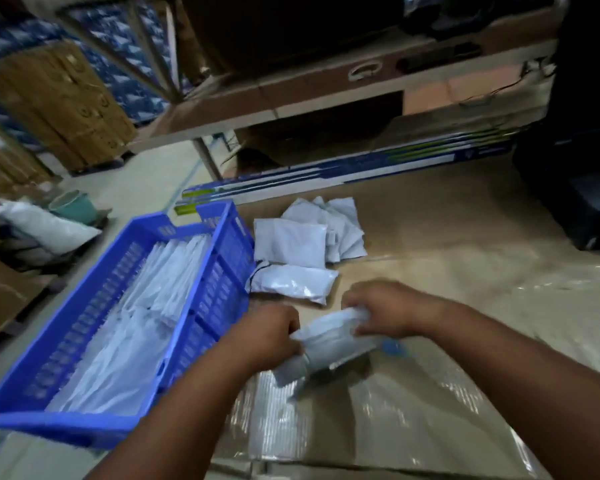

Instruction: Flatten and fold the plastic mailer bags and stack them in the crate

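Both hands hold one crumpled white mailer bag [329, 344] just above the cardboard floor sheet. My left hand [274, 330] grips its left end and my right hand [385, 310] pinches its upper right end. To the left stands a blue plastic crate [222, 251] with several white folded mailers [136, 327] lying inside. Beyond my hands a loose pile of white mailer bags [309, 233] rests on the cardboard, the nearest bag [291, 282] lying just ahead of my hands.
Flattened cardboard [465, 271] with glossy tape covers the floor. A long blue-and-white box [326, 174] lies behind the pile under a wooden shelf [291, 109]. Brown cartons [59, 98] stand at far left, with a white sack [45, 226] and a green bucket [73, 206]. A dark object [575, 168] stands at right.
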`<move>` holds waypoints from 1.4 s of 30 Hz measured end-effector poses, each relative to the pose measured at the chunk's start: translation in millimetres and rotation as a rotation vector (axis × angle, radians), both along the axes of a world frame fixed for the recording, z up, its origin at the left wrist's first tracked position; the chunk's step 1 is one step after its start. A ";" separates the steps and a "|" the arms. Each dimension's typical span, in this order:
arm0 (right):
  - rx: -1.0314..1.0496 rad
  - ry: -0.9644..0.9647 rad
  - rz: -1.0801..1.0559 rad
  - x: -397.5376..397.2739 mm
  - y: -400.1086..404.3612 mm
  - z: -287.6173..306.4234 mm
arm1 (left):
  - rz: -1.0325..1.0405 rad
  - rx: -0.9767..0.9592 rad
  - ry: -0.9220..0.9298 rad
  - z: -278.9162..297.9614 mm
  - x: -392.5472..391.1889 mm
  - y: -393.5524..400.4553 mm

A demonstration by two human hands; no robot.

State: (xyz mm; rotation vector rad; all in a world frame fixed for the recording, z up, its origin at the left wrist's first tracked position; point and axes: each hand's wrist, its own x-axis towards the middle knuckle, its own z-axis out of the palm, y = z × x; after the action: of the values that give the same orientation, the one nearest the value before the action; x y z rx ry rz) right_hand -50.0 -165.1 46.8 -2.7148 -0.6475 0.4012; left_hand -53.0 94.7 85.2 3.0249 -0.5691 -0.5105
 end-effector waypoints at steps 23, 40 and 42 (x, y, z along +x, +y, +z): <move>-0.557 -0.147 0.648 128.1 409.8 196.9 | 0.508 -0.128 -0.194 111.1 -44.2 280.0; -0.734 0.001 0.672 145.5 493.8 38.5 | 0.340 0.123 0.209 24.5 16.7 318.9; -0.715 -0.027 0.687 143.8 498.1 34.3 | 0.336 0.138 0.174 20.6 16.5 320.9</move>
State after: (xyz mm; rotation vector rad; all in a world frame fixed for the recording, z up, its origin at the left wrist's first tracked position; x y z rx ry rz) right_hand 93.8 333.0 81.1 -3.0411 -1.7348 0.8994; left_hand -36.5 415.6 105.8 3.0628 -0.0150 -0.8069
